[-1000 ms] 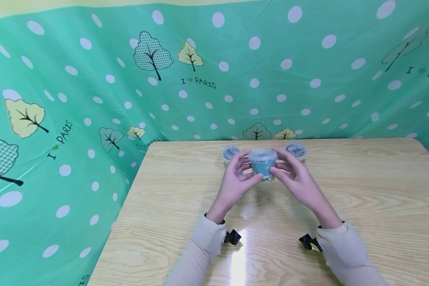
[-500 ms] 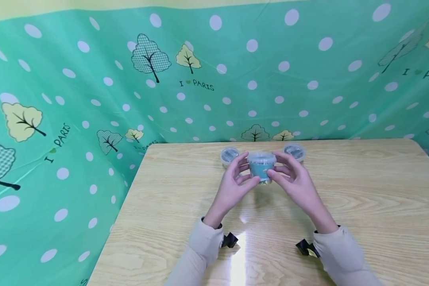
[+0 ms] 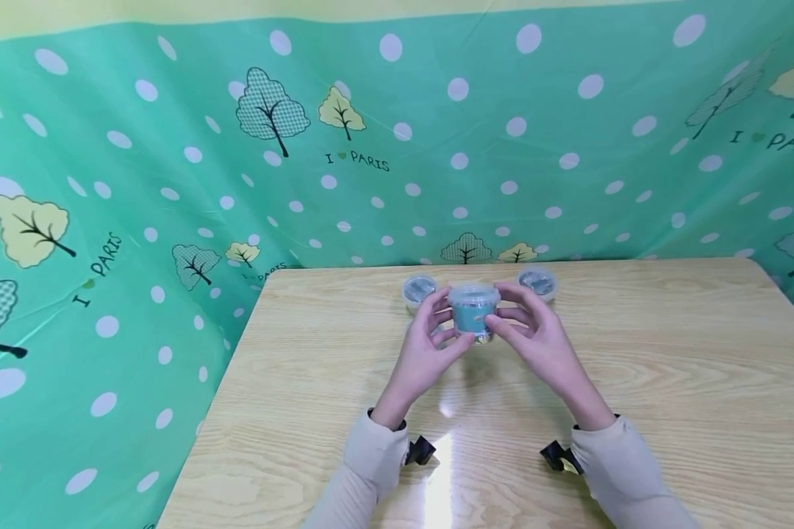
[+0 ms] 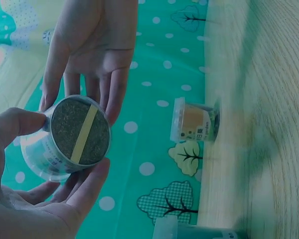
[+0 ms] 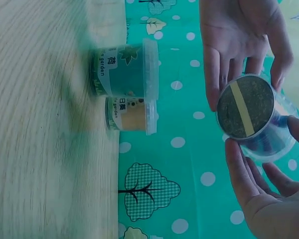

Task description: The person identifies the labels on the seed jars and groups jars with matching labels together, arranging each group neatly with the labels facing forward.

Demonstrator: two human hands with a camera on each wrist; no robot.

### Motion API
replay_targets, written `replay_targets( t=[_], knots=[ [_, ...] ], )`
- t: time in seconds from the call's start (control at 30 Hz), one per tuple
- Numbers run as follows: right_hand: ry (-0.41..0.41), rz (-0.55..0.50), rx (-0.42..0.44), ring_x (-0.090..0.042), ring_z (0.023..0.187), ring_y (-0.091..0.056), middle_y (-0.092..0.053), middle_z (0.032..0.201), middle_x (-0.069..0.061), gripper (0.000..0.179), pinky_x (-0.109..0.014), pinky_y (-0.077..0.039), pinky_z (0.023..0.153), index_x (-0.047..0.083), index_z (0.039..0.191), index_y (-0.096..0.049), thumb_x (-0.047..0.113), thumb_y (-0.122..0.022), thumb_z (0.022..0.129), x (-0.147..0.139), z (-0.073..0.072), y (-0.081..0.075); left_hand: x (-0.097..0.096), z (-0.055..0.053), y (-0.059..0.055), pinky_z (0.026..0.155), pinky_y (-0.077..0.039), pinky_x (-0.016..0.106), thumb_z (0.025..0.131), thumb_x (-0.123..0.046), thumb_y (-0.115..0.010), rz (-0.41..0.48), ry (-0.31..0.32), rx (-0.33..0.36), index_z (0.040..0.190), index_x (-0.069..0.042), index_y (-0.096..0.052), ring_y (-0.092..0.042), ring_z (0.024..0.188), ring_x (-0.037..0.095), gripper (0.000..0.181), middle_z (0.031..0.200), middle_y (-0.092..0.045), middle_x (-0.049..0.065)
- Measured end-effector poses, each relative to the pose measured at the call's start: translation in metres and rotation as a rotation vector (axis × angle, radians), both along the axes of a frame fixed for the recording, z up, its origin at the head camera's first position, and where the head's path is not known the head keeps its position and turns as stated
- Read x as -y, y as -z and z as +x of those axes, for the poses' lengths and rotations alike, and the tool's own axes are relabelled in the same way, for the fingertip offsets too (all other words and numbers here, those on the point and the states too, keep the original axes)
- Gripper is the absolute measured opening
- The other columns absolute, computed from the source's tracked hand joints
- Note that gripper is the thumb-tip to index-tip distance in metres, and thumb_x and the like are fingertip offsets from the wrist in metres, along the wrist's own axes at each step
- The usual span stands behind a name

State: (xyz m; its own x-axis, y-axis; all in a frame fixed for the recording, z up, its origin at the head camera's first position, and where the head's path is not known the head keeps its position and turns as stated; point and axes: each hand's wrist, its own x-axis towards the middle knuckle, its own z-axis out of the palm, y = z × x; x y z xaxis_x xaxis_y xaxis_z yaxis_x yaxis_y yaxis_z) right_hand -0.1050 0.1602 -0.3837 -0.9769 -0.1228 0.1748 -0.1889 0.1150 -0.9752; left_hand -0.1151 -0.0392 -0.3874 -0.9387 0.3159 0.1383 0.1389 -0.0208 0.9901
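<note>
Cup (image 3: 473, 316) is off the table (image 3: 668, 353), lid (image 3: 474, 295) up, in the air short of the far edge and left of that edge's middle. Grip: left hand (image 3: 426, 349) pinches one side between thumb and fingers, right hand (image 3: 539, 338) the other, thumb on the front of the wall. Nothing supports it from below; both wrist views show the base (image 4: 75, 130) exposed, dark contents (image 5: 259, 104) behind it and a yellow strip (image 4: 85, 134) across. Main risk, as I read it: slip. Smooth-looking plastic, wall narrowing toward the base, fingertip contact only; if one side eases off or the two push unevenly, the cup likely rolls in the fingers or drops onto the table. Second: the lid. Right fingers sit up by its rim, so upward load there could pop it, and a tilt would then spill the contents. Looks seated, can't tell if it's snapped down. Third: knocks. Left cup (image 3: 419, 292) and right cup (image 3: 538, 283) stand near the far edge, just beyond the hands; going forward without enough height could bump either with the knuckles and shove it toward that edge. Cloth (image 3: 397, 213) hangs behind there, probably too soft to stop a cup. Squeezing hard to fix the slip isn't free either: the wall looks thin and could flex, loosening the lid.
</note>
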Motion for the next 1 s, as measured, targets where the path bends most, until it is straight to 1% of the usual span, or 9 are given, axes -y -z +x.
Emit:
replay_targets(
  t=[0.1, 0.23, 0.3, 0.37, 0.43, 0.57, 0.73, 0.9, 1.0],
  knots=[
    [-0.011, 0.005, 0.007, -0.011, 0.116, -0.059, -0.046, 0.145, -0.014, 0.056, -0.021, -0.056, 0.092, 0.004, 0.145, -0.043, 0.016, -0.066, 0.096, -0.0021, -0.0005, 0.0008, 0.0002, -0.0004, -0.0004, 0.104, -0.052, 0.036, 0.086, 0.000, -0.072, 0.010, 0.006, 0.004, 0.151, -0.006, -0.033, -0.052, 0.129, 0.033, 0.076, 0.143, -0.046, 0.018],
    [-0.047, 0.017, 0.034, -0.024, 0.124, -0.056, -0.045, 0.146, -0.014, 0.057, -0.019, -0.054, 0.094, 0.010, 0.150, -0.040, 0.018, -0.063, 0.098, -0.0043, 0.0001, 0.0009, 0.0007, -0.0009, -0.0016, 0.104, -0.052, 0.035, 0.085, 0.003, -0.072, 0.022, 0.020, 0.013, 0.151, -0.005, -0.033, -0.052, 0.128, 0.032, 0.076, 0.144, -0.046, 0.018],
    [-0.065, 0.017, 0.042, -0.027, 0.126, -0.055, -0.046, 0.145, -0.015, 0.058, -0.019, -0.053, 0.095, 0.013, 0.151, -0.039, 0.019, -0.062, 0.099, -0.0045, 0.0004, 0.0008, 0.0011, -0.0011, -0.0019, 0.104, -0.052, 0.035, 0.085, 0.003, -0.071, 0.028, 0.025, 0.018, 0.151, -0.005, -0.033, -0.051, 0.128, 0.032, 0.076, 0.144, -0.046, 0.018],
    [-0.073, 0.013, 0.043, -0.025, 0.125, -0.056, -0.048, 0.143, -0.015, 0.057, -0.019, -0.054, 0.094, 0.014, 0.152, -0.039, 0.020, -0.062, 0.099, -0.0042, 0.0006, 0.0007, 0.0014, -0.0012, -0.0020, 0.104, -0.052, 0.036, 0.085, 0.003, -0.071, 0.028, 0.029, 0.020, 0.151, -0.005, -0.033, -0.051, 0.128, 0.033, 0.076, 0.144, -0.046, 0.019],
    [-0.072, -0.002, 0.036, -0.020, 0.122, -0.058, -0.050, 0.140, -0.016, 0.057, -0.020, -0.055, 0.093, 0.012, 0.151, -0.039, 0.018, -0.062, 0.099, -0.0036, 0.0005, 0.0007, 0.0015, -0.0011, -0.0022, 0.105, -0.051, 0.036, 0.086, 0.003, -0.071, 0.020, 0.029, 0.018, 0.151, -0.006, -0.033, -0.051, 0.129, 0.032, 0.076, 0.144, -0.046, 0.019],
    [-0.043, -0.016, 0.012, -0.010, 0.116, -0.060, -0.051, 0.139, -0.016, 0.056, -0.021, -0.056, 0.092, 0.007, 0.148, -0.041, 0.014, -0.064, 0.097, -0.0023, 0.0001, 0.0000, 0.0011, 0.0003, -0.0029, 0.106, -0.050, 0.037, 0.087, 0.000, -0.071, -0.001, 0.016, 0.001, 0.151, -0.006, -0.032, -0.050, 0.131, 0.032, 0.075, 0.145, -0.045, 0.018],
    [-0.008, -0.029, 0.004, -0.011, 0.114, -0.060, -0.050, 0.139, -0.015, 0.057, -0.021, -0.056, 0.092, 0.006, 0.146, -0.043, 0.013, -0.067, 0.095, -0.0005, -0.0006, -0.0015, -0.0013, 0.0033, -0.0053, 0.105, -0.051, 0.035, 0.087, -0.006, -0.074, -0.026, -0.018, -0.020, 0.151, -0.007, -0.033, -0.050, 0.131, 0.031, 0.076, 0.144, -0.046, 0.017],
    [-0.013, -0.044, -0.005, -0.011, 0.113, -0.060, -0.045, 0.143, -0.014, 0.058, -0.021, -0.056, 0.093, 0.004, 0.145, -0.042, 0.011, -0.068, 0.094, 0.0020, -0.0014, -0.0016, -0.0036, 0.0040, -0.0051, 0.104, -0.051, 0.033, 0.086, -0.012, -0.077, -0.070, -0.051, -0.008, 0.151, -0.013, -0.035, -0.051, 0.129, 0.028, 0.077, 0.143, -0.047, 0.014],
    [-0.024, -0.043, -0.016, -0.010, 0.114, -0.059, -0.045, 0.143, -0.014, 0.058, -0.021, -0.055, 0.094, 0.003, 0.145, -0.041, 0.010, -0.068, 0.094, 0.0017, -0.0021, -0.0013, -0.0034, 0.0034, -0.0050, 0.104, -0.051, 0.033, 0.085, -0.010, -0.077, -0.060, -0.054, -0.007, 0.150, -0.012, -0.035, -0.051, 0.128, 0.029, 0.077, 0.142, -0.048, 0.015]
  ],
)
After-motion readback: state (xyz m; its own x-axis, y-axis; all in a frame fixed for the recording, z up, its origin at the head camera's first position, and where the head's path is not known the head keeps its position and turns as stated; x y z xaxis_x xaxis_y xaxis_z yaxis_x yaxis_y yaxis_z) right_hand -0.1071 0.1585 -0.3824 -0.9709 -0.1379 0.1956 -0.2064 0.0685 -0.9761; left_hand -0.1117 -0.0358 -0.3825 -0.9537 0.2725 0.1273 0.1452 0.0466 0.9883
